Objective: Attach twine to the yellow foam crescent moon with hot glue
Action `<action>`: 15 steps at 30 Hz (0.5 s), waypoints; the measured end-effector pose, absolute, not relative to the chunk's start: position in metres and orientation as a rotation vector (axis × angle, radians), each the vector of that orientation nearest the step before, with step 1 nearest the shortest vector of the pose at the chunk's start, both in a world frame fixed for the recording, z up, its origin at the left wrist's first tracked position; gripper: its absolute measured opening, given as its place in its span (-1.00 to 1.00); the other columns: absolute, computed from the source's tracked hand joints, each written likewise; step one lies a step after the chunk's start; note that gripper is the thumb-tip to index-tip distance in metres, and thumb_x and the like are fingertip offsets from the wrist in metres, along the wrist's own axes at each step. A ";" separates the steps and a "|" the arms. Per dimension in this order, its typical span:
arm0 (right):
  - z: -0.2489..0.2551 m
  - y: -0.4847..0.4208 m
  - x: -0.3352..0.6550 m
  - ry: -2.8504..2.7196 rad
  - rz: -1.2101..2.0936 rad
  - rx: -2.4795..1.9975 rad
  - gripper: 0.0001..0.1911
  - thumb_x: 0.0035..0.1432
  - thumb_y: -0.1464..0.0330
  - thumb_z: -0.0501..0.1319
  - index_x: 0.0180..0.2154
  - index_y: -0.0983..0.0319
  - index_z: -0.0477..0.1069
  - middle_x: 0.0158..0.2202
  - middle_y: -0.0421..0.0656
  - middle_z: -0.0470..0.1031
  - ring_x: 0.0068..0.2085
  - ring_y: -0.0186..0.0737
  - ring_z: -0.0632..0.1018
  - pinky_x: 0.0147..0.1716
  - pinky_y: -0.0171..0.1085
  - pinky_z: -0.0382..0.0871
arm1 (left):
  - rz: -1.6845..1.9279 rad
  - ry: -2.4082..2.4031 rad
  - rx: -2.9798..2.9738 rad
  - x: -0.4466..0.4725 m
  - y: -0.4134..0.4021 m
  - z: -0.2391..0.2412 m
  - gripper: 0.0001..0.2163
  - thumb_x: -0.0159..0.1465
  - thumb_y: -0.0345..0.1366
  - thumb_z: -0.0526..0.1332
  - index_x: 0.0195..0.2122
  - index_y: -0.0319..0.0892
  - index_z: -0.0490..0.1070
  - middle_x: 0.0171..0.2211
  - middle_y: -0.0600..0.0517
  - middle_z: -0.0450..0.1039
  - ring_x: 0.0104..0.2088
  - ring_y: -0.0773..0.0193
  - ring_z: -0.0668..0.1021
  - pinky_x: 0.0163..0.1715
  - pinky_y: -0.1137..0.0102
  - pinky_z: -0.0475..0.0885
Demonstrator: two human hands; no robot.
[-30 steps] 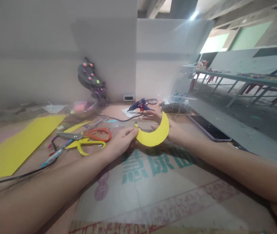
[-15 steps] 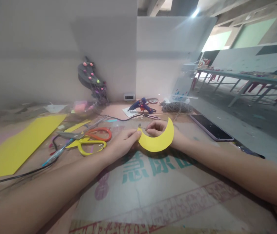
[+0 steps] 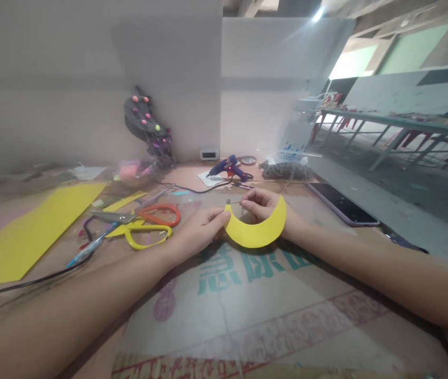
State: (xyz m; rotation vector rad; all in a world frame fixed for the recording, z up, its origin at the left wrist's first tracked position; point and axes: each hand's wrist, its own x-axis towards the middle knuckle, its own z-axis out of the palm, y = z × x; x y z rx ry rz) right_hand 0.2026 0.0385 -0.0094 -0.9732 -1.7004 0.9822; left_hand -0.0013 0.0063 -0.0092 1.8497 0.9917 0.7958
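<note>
A yellow paper crescent (image 3: pixel 256 235) is held up with its horns pointing upward. My left hand (image 3: pixel 203 229) is closed, pinching the crescent's left horn between thumb and fingers. A small grey wrap (image 3: pixel 228 201) shows at the tip of that horn. From it a thin grey strand of yarn (image 3: pixel 236 203) runs across to my right hand (image 3: pixel 261 204), whose fingertips are pinched on it. The crescent's right horn stands in front of the right hand and wrist and hides part of them.
Scissors (image 3: pixel 150 210) and a yellow sheet (image 3: pixel 38 231) lie at left. Behind are a blue glue gun (image 3: pixel 227 167), a bundle of grey yarn (image 3: pixel 286 170) and a small digital clock (image 3: pixel 209 154). A phone (image 3: pixel 344 204) lies right. A decorated dark crescent (image 3: pixel 140 118) leans on the wall.
My right hand has shifted slightly up and right, drawing the strand straighter. The crescent has moved a little right, its right horn a touch lower. My left hand keeps its pinch.
</note>
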 end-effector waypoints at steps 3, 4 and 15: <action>-0.009 0.038 0.202 -1.714 0.957 -0.996 -0.70 -0.02 0.14 0.29 -0.41 0.24 0.36 -0.49 -0.26 0.35 -0.51 -0.40 0.34 -0.53 -0.37 0.20 | 0.806 0.993 1.849 -0.001 0.006 -0.009 -0.63 0.36 -0.01 0.01 -0.45 -0.19 0.28 -0.58 0.15 0.22 -0.57 0.41 0.29 -0.59 0.48 0.14; -0.009 0.038 0.202 -1.715 0.957 -1.000 -0.70 -0.02 0.14 0.28 -0.41 0.24 0.36 -0.49 -0.26 0.35 -0.51 -0.41 0.33 -0.53 -0.37 0.19 | 0.809 0.991 1.844 -0.002 0.006 -0.009 -0.63 0.36 -0.01 0.02 -0.44 -0.19 0.28 -0.58 0.15 0.22 -0.57 0.41 0.29 -0.60 0.49 0.14; -0.010 0.039 0.202 -1.734 1.118 -1.035 -0.65 -0.05 0.08 0.30 -0.42 0.24 0.39 -0.60 -0.29 0.32 -0.59 -0.41 0.29 -0.59 -0.37 0.14 | 0.799 0.962 1.817 -0.001 0.006 -0.009 -0.63 0.35 0.00 0.01 -0.40 -0.20 0.31 -0.55 0.13 0.27 -0.57 0.40 0.30 -0.60 0.49 0.16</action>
